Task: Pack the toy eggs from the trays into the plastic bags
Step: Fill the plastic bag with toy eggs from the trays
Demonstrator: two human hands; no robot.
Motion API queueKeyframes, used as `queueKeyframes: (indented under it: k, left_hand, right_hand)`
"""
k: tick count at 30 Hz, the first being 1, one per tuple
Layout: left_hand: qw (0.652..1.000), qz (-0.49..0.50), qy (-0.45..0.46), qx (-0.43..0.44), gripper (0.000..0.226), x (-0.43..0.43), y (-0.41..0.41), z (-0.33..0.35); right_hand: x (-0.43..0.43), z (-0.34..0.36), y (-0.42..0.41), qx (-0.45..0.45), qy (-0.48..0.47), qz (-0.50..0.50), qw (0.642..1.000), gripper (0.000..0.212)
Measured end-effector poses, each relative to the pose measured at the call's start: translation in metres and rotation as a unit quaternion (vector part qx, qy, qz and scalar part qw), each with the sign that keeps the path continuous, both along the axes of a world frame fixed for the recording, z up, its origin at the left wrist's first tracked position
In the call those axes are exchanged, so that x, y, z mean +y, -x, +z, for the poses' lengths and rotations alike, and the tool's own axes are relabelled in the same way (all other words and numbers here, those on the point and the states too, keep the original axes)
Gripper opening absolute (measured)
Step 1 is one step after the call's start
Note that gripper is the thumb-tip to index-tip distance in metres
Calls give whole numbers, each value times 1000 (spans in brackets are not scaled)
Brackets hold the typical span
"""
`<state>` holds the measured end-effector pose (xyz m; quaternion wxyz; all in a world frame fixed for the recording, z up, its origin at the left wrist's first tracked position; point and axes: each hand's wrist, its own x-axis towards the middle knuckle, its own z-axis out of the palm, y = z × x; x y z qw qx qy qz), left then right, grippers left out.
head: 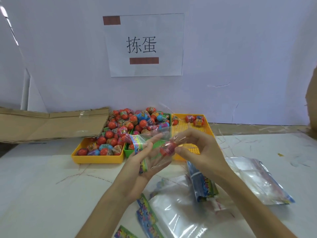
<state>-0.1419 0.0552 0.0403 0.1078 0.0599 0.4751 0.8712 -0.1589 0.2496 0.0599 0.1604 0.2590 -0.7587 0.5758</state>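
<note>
A clear plastic bag (154, 152) with a colourful printed header lies across my left hand (142, 160), whose fingers are stretched under it, palm up. A red toy egg (167, 150) shows through the bag's film. My right hand (197, 148) pinches the bag's edge beside the egg with thumb and curled fingers. Behind the hands, a yellow tray (97, 158) and a green tray (127, 152) are heaped with red, blue and pink toy eggs (130, 121). A second yellow tray (187, 127) on the right holds a few eggs at its far end.
Flat plastic bags (176, 213) lie on the white table near me, with a bundled stack (202, 182) and another pile (257, 179) to the right. Flattened cardboard (48, 124) lies at the back left. A paper sign (144, 45) hangs on the wall.
</note>
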Motion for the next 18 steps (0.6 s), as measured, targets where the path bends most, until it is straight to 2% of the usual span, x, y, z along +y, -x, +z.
queueKeyframes:
  k: [3, 6, 10, 16, 18]
  left_hand:
    - [996, 51, 67, -7, 28, 1, 2, -3]
    - [990, 69, 122, 0, 37, 2, 2, -4]
    - [991, 65, 120, 4, 37, 0, 2, -2]
    - [993, 44, 112, 8, 28, -3, 2, -2]
    - [993, 43, 112, 9, 25, -2, 2, -3]
  right_hand:
    - [-1, 0, 0, 13, 7, 0, 1000, 13]
    - [-2, 0, -1, 17, 0, -1, 1000, 16]
    - [0, 0, 0, -8, -26, 10, 1000, 25]
    - [1, 0, -2, -60, -67, 45, 995, 13]
    - [2, 1, -4, -78, -82, 59, 992, 17]
